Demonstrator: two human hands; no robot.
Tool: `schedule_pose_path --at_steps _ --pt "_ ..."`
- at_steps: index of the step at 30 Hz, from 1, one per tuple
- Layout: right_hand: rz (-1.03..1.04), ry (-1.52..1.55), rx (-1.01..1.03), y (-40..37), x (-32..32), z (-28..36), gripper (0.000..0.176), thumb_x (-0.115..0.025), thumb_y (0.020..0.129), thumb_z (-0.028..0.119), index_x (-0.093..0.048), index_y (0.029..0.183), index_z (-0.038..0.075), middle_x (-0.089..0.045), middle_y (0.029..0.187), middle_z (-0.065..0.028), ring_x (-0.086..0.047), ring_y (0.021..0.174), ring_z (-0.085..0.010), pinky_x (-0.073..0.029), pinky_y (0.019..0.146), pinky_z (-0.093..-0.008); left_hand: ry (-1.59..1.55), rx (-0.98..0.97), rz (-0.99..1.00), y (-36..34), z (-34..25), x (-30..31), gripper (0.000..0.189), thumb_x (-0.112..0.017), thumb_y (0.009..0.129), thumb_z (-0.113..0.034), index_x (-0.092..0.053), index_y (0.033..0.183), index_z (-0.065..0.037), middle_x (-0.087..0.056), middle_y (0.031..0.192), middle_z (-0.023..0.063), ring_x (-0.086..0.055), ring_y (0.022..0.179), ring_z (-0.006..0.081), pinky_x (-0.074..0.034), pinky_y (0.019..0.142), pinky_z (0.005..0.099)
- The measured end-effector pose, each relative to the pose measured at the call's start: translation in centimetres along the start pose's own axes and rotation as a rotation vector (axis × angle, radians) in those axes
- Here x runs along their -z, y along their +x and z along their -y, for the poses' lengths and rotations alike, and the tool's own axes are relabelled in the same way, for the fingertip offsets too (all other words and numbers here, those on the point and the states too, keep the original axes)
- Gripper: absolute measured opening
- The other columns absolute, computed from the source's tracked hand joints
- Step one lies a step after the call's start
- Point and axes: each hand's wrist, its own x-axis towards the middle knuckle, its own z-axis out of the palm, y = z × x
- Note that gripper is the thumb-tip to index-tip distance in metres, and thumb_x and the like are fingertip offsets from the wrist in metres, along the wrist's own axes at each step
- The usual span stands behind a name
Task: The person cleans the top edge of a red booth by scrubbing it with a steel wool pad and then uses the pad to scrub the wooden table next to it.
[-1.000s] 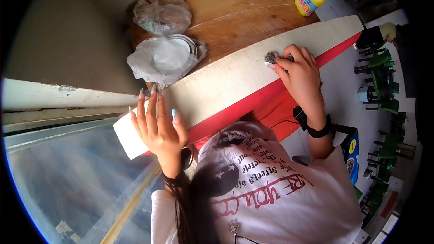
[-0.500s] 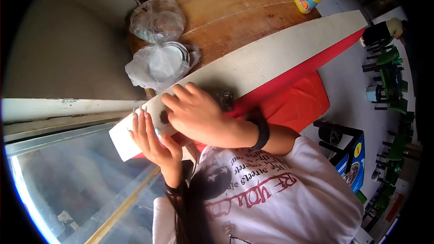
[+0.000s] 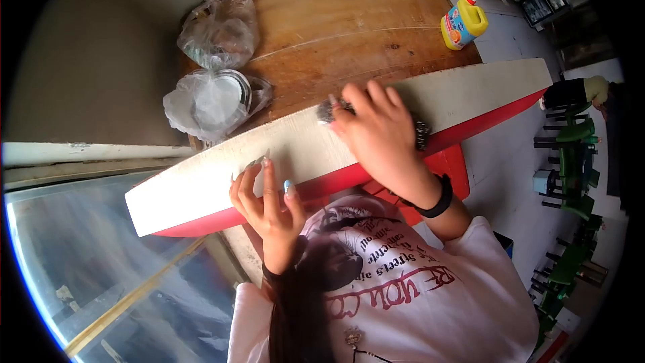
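Observation:
A long whitish board (image 3: 201, 175) with a red side lies slantwise in front of me. My right hand (image 3: 379, 128) presses a dark, glittering steel wool scourer (image 3: 421, 136) against its top face, the fingers curled over it. Part of the scourer pokes out on both sides of that hand. My left hand (image 3: 267, 205) rests nearer the board's left end, fingers apart and fingertips on the white face, holding nothing.
Behind the board stands a wooden table (image 3: 322, 13) bearing a yellow pump bottle (image 3: 463, 23) at its right. Plastic bags (image 3: 218, 30) and wrapped dishes (image 3: 218, 101) sit at its left. Green chairs (image 3: 574, 144) and a person (image 3: 571, 94) are farther right. Below left is a glass panel (image 3: 101, 242).
My right hand has slid the scourer along the board, away from its left end toward the middle. My left hand has shifted a little right and down. The view has tilted slightly.

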Motion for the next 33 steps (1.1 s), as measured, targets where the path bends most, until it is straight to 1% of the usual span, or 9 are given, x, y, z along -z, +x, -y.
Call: schedule_pose_path --at_steps 5,8,13,18,20,25,26,31,33 --pt "-0.027 0.063 0.220 4.9 -2.6 9.4 0.013 -0.067 0.070 0.019 -0.071 0.072 0.007 -0.055 0.087 -0.0032 -0.051 0.088 -0.0207 -0.039 0.075 -0.0326 0.198 0.138 -0.158 -1.1 0.0 2.1 0.039 -0.054 0.090 -0.013 -0.062 0.127 -0.001 -0.058 0.116 0.0190 -0.053 0.102 0.0349 -0.042 0.090 0.0463" --pt "0.005 0.054 0.269 5.1 -2.2 11.2 0.011 -0.065 0.068 0.017 -0.070 0.068 0.007 -0.055 0.086 -0.0028 -0.051 0.089 -0.0202 -0.039 0.075 -0.0322 0.254 0.187 -0.158 -1.6 0.3 3.7 0.038 -0.053 0.093 -0.011 -0.061 0.128 -0.001 -0.058 0.115 0.0178 -0.051 0.100 0.0324 -0.041 0.088 0.0439" --pt "-0.062 0.129 0.067 2.8 -2.0 5.2 0.019 -0.073 0.077 0.029 -0.075 0.087 0.013 -0.056 0.095 -0.0025 -0.052 0.094 -0.0222 -0.041 0.079 -0.0355 0.134 0.069 -0.017 -0.4 0.6 3.1 0.043 -0.060 0.085 -0.014 -0.062 0.126 -0.002 -0.056 0.119 0.0172 -0.050 0.105 0.0335 -0.039 0.093 0.0456" --pt "-0.053 -0.068 -0.295 -1.7 0.6 -3.0 0.017 -0.072 0.079 0.030 -0.075 0.081 0.013 -0.058 0.092 -0.0035 -0.054 0.094 -0.0244 -0.042 0.083 -0.0386 0.006 -0.123 0.194 0.7 1.0 2.1 0.051 -0.064 0.087 -0.027 -0.058 0.132 -0.005 -0.050 0.133 0.0168 -0.044 0.126 0.0373 -0.027 0.105 0.0612" --pt "-0.051 -0.154 -0.358 -2.1 0.8 -2.9 0.017 -0.072 0.079 0.029 -0.075 0.081 0.012 -0.058 0.093 -0.0039 -0.054 0.095 -0.0244 -0.042 0.083 -0.0384 -0.026 -0.132 0.271 0.8 1.9 3.2 0.051 -0.059 0.089 -0.019 -0.052 0.137 -0.004 -0.047 0.139 0.0179 -0.036 0.135 0.0398 -0.020 0.109 0.0631" --pt "-0.153 -0.230 -0.254 0.9 -1.6 5.5 0.016 -0.071 0.070 0.023 -0.070 0.067 0.008 -0.060 0.091 -0.0065 -0.054 0.093 -0.0266 -0.042 0.080 -0.0384 -0.040 -0.152 0.267 -0.6 7.6 6.2 0.061 -0.062 0.085 -0.019 -0.046 0.141 0.000 -0.046 0.140 0.0203 -0.037 0.136 0.0420 -0.018 0.112 0.0639" --pt "-0.074 -0.246 -0.241 1.9 -1.9 7.9 0.016 -0.074 0.074 0.025 -0.073 0.079 0.010 -0.058 0.091 -0.0030 -0.053 0.091 -0.0231 -0.042 0.078 -0.0363 -0.028 -0.141 0.259 -0.7 8.5 6.8 0.060 -0.061 0.086 -0.019 -0.046 0.140 0.001 -0.046 0.140 0.0204 -0.038 0.135 0.0423 -0.018 0.112 0.0631" --pt "-0.143 -0.084 -0.025 5.8 -4.0 19.0 0.016 -0.066 0.072 0.019 -0.067 0.062 0.008 -0.055 0.086 -0.0027 -0.052 0.086 -0.0207 -0.041 0.077 -0.0338 0.004 -0.118 0.203 -1.0 11.9 8.8 0.056 -0.057 0.089 -0.016 -0.045 0.140 0.003 -0.047 0.138 0.0234 -0.040 0.133 0.0442 -0.020 0.112 0.0614" --pt "-0.105 0.012 0.055 5.9 -3.5 21.1 0.013 -0.066 0.072 0.020 -0.068 0.066 0.008 -0.055 0.086 -0.0015 -0.052 0.088 -0.0200 -0.041 0.078 -0.0321 -0.046 -0.118 0.173 -0.9 12.5 9.0 0.054 -0.054 0.090 -0.014 -0.044 0.140 0.004 -0.046 0.139 0.0245 -0.040 0.134 0.0452 -0.021 0.111 0.0619"
